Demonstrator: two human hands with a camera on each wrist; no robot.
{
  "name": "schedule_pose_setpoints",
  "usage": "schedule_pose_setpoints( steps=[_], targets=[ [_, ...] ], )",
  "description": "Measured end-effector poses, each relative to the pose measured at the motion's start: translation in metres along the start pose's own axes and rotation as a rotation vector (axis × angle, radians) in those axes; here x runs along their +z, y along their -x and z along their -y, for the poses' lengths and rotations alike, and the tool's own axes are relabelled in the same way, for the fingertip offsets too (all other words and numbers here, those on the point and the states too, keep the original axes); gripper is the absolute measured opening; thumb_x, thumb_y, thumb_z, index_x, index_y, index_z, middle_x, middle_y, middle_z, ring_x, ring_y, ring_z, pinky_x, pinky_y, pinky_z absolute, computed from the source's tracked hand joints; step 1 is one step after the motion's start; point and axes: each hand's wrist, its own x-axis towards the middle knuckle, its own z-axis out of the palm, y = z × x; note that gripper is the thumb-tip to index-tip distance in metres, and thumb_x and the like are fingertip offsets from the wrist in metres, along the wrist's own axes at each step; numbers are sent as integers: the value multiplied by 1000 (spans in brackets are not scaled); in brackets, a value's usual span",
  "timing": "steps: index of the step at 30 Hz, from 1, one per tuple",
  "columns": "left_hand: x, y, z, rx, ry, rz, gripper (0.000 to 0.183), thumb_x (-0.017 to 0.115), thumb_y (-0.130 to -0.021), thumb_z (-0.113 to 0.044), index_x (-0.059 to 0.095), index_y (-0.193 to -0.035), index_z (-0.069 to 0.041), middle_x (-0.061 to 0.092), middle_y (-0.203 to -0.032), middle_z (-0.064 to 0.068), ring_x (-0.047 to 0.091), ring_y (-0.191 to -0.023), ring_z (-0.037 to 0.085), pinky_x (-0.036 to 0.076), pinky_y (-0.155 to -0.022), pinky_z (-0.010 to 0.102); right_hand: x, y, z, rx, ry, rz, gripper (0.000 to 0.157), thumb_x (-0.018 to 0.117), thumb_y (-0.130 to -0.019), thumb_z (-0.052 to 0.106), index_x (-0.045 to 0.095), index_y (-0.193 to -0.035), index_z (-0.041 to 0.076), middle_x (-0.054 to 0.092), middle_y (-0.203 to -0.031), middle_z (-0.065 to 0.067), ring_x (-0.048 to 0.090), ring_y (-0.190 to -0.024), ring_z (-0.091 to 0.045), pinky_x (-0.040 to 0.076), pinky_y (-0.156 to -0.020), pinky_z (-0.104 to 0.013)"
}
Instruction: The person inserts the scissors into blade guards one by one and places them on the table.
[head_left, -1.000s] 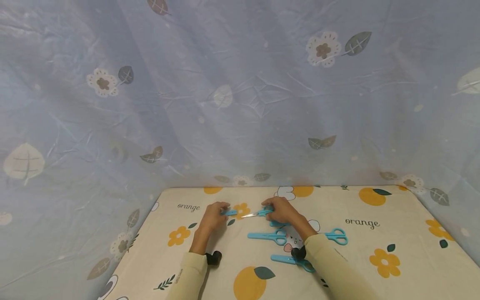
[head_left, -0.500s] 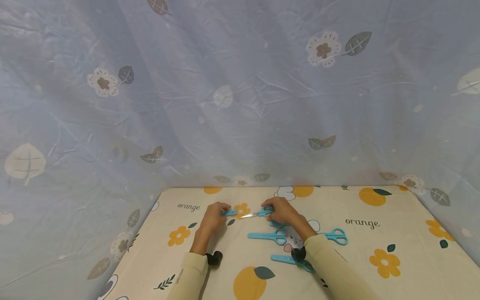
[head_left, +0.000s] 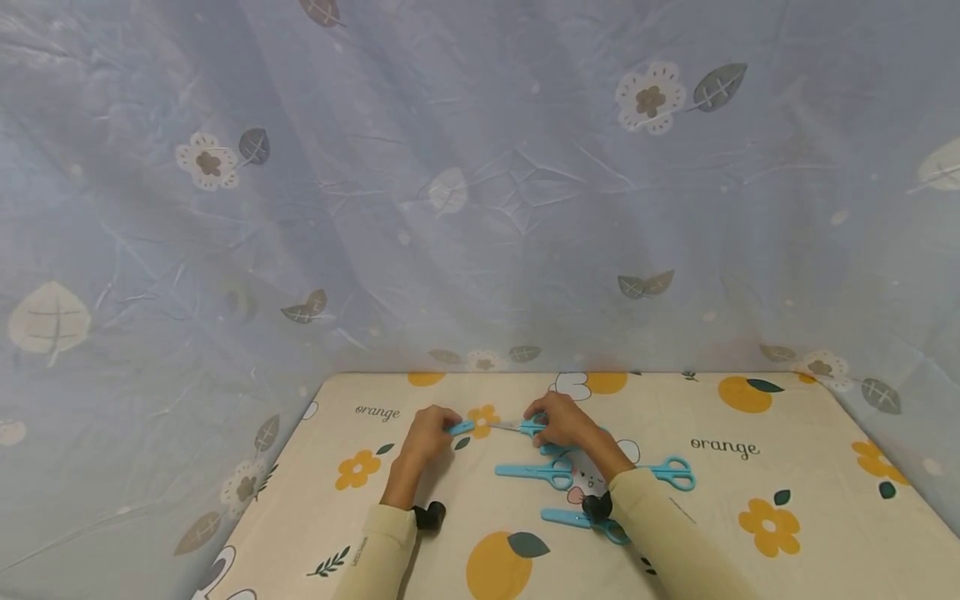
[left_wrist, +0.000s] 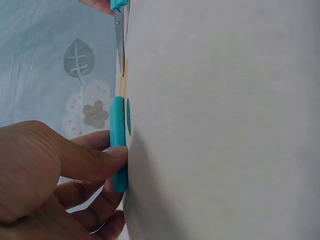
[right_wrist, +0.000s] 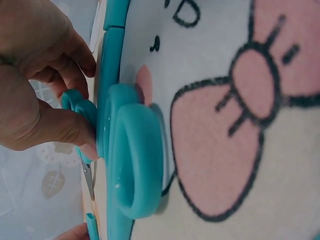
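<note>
My left hand (head_left: pixel 429 432) pinches a turquoise scissors sheath (left_wrist: pixel 118 117) between thumb and fingers, its free end pointing right. Facing it across a small gap is a pair of scissors (head_left: pixel 532 426) with bare metal blades (left_wrist: pixel 119 45), tip toward the sheath. My right hand (head_left: pixel 564 420) holds these scissors by their turquoise handles (right_wrist: pixel 84 112), thumb on the near side. Blades and sheath lie roughly in one line, close over the cloth. Right below the right hand lie more turquoise scissors (head_left: pixel 553 448), partly covered by that hand.
Sheathed scissors (head_left: pixel 525 472) lie nearer the body, and another sheathed pair (head_left: pixel 566 517) is partly under the right forearm. To the right of that arm show other scissors handles (head_left: pixel 675 473). A patterned cloth (head_left: pixel 420 558) covers the table; a grey-blue curtain (head_left: pixel 480 275) stands behind.
The blade tip has swung slightly away from the body and right, so the scissors lie more level. The sheath in the left hand has tilted a little. Other scissors have stayed put.
</note>
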Motion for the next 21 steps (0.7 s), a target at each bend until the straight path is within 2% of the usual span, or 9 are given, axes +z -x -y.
schedule_pose_setpoints(
  steps=[3,10,16,21],
  targets=[
    [0,1,-1,-13,3,0,35,69,-80,18,82,-107,1,81,-102,14,74,-95,28,61,-92,49,-1,0,-3,-10,-20,1,39,93,-81,5,81,-118,11,78,-113,-3,69,-101,-19,60,-92,-41],
    [0,2,-3,-25,2,10,32,71,-80,17,83,-105,0,81,-99,12,71,-90,24,61,-90,48,-3,0,-11,-45,-84,-10,35,91,-82,5,81,-115,10,80,-110,-1,66,-96,-15,58,-96,-44],
    [1,4,-5,-43,7,24,27,73,-83,15,83,-102,-1,80,-95,11,68,-85,22,60,-89,48,-7,4,-10,-66,-152,-16,34,90,-81,1,80,-114,4,81,-103,-5,64,-85,-13,56,-85,-37],
    [-1,3,-5,-14,10,23,25,73,-83,14,83,-99,-2,79,-92,10,65,-81,20,59,-84,45,-6,3,-7,-36,-182,-25,31,87,-83,-1,79,-111,6,79,-96,-3,62,-84,-14,54,-80,-34]
  ],
)
